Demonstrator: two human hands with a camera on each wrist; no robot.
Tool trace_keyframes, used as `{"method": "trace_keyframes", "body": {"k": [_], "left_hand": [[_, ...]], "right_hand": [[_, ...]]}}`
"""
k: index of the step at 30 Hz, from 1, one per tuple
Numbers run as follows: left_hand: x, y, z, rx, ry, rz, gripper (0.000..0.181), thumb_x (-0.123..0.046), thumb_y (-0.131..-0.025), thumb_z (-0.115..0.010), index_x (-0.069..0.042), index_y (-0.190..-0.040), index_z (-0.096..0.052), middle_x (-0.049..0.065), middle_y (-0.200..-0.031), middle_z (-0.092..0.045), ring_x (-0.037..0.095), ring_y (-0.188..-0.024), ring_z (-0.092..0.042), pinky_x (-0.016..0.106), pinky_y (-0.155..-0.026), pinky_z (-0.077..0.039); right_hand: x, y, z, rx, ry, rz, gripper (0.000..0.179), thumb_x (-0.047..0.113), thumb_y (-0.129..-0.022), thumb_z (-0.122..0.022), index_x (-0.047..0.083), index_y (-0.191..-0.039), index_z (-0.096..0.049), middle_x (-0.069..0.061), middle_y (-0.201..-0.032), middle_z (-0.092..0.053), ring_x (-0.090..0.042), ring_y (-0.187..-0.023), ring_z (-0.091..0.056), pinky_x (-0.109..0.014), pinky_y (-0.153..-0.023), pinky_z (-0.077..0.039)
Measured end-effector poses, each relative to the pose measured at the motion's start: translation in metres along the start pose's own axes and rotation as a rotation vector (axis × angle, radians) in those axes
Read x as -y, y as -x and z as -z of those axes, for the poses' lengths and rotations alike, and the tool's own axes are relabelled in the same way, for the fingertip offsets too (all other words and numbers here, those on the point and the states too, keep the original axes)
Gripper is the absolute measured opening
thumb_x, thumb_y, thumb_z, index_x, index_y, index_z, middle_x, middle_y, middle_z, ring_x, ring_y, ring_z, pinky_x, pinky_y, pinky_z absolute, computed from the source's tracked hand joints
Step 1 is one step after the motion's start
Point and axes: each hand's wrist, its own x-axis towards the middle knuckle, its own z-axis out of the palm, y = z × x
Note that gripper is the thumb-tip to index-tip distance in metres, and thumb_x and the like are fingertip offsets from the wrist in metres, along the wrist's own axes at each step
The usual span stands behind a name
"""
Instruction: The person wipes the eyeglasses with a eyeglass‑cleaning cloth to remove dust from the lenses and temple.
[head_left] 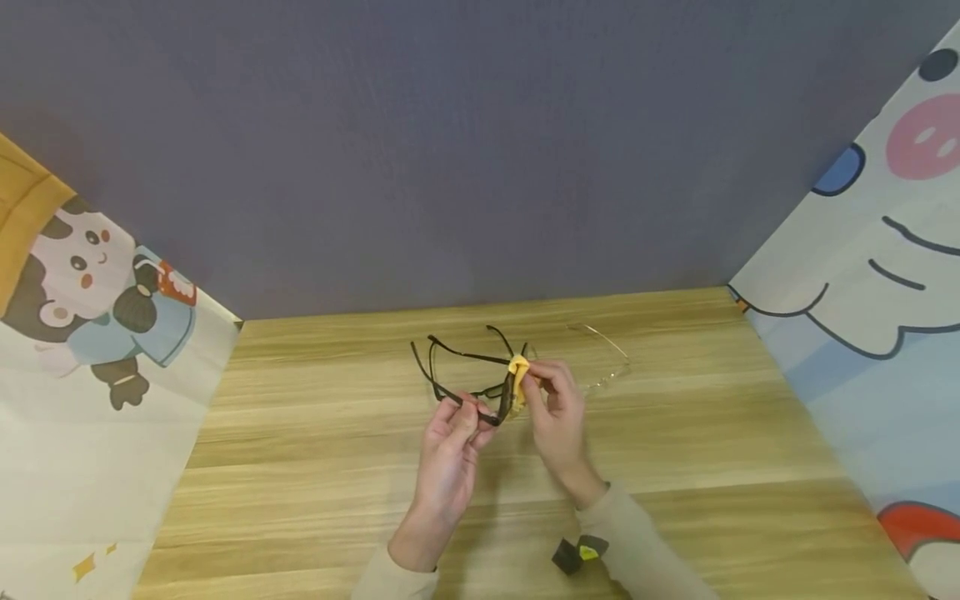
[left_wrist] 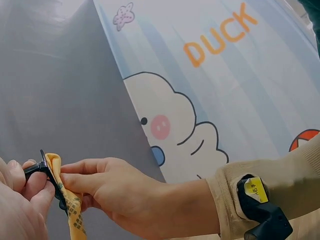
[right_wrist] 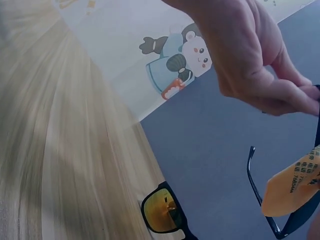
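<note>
My left hand [head_left: 446, 462] grips a pair of black-framed glasses [head_left: 491, 419] near one hinge, holding them above the table with both temple arms pointing away to the left. With thumb and fingers, my right hand [head_left: 561, 421] pinches a yellow printed cloth [head_left: 519, 367] folded over the held glasses' lens area. In the left wrist view the cloth [left_wrist: 75, 212] lies against the dark front of the glasses [left_wrist: 54, 181]. The right wrist view shows the cloth [right_wrist: 287, 192] draped beside one black temple arm [right_wrist: 254, 182]. The cloth hides much of the lenses.
On the wood-grain table [head_left: 315, 467], behind my hands, lie other black-framed sunglasses [right_wrist: 162, 210] with an orange-yellow lens. Thin metal-framed glasses [head_left: 627, 360] lie to the right. A grey wall [head_left: 480, 167] stands behind, with cartoon-printed panels [head_left: 847, 400] at both sides.
</note>
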Motion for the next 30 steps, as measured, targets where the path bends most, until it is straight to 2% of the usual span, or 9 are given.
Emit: {"method": "trace_keyframes", "body": {"k": [4,10,13,18,24,30], "left_hand": [[-0.001,0.0,-0.001,-0.001,0.007,-0.006,0.008,-0.007,-0.107,-0.053,-0.012,-0.104,-0.058,-0.003,-0.097,-0.068,0.005,-0.086,-0.068,0.023,-0.091,-0.061],[-0.002,0.0,-0.001,-0.021,0.012,-0.011,0.004,-0.008,-0.107,-0.052,-0.009,-0.107,-0.056,-0.003,-0.098,-0.067,0.005,-0.087,-0.068,0.021,-0.09,-0.06],[-0.002,0.0,-0.001,-0.048,0.023,0.002,0.005,-0.008,-0.108,-0.051,-0.008,-0.108,-0.056,-0.002,-0.098,-0.065,0.005,-0.087,-0.066,0.019,-0.089,-0.06],[-0.004,0.0,-0.001,-0.069,0.031,0.021,0.005,-0.008,-0.108,-0.05,-0.008,-0.108,-0.055,-0.003,-0.1,-0.064,0.005,-0.087,-0.065,0.017,-0.087,-0.059],[-0.004,0.0,0.001,-0.015,0.023,-0.003,0.006,-0.008,-0.108,-0.05,-0.01,-0.107,-0.056,-0.004,-0.097,-0.067,0.005,-0.087,-0.067,0.021,-0.091,-0.06],[-0.003,0.0,0.002,0.024,0.016,-0.016,0.007,-0.008,-0.107,-0.052,-0.012,-0.105,-0.057,-0.004,-0.095,-0.068,0.005,-0.086,-0.068,0.022,-0.09,-0.061]], "right_hand": [[0.005,0.001,-0.002,0.012,-0.002,0.047,0.015,-0.022,-0.09,-0.058,-0.019,-0.105,-0.059,-0.022,-0.103,-0.061,-0.008,-0.097,-0.061,-0.016,-0.084,-0.057],[0.014,0.006,-0.009,0.044,-0.021,0.183,0.013,-0.015,-0.091,-0.063,-0.017,-0.104,-0.062,-0.022,-0.099,-0.062,-0.011,-0.095,-0.061,-0.016,-0.082,-0.058],[0.017,0.008,-0.012,0.056,-0.005,0.262,0.011,-0.007,-0.095,-0.064,-0.016,-0.102,-0.064,-0.023,-0.097,-0.062,-0.015,-0.094,-0.063,-0.017,-0.083,-0.059],[0.02,0.008,-0.015,0.059,0.006,0.336,0.022,0.006,-0.101,-0.064,-0.016,-0.099,-0.064,-0.023,-0.096,-0.062,-0.021,-0.094,-0.064,-0.02,-0.087,-0.06],[0.015,0.006,-0.011,0.048,-0.016,0.289,0.022,0.004,-0.101,-0.063,-0.018,-0.102,-0.062,-0.025,-0.096,-0.061,-0.015,-0.092,-0.062,-0.015,-0.082,-0.058],[0.006,0.005,-0.004,0.03,-0.022,0.174,0.012,-0.014,-0.094,-0.061,-0.02,-0.105,-0.06,-0.022,-0.101,-0.062,-0.008,-0.094,-0.061,-0.015,-0.081,-0.057]]}}
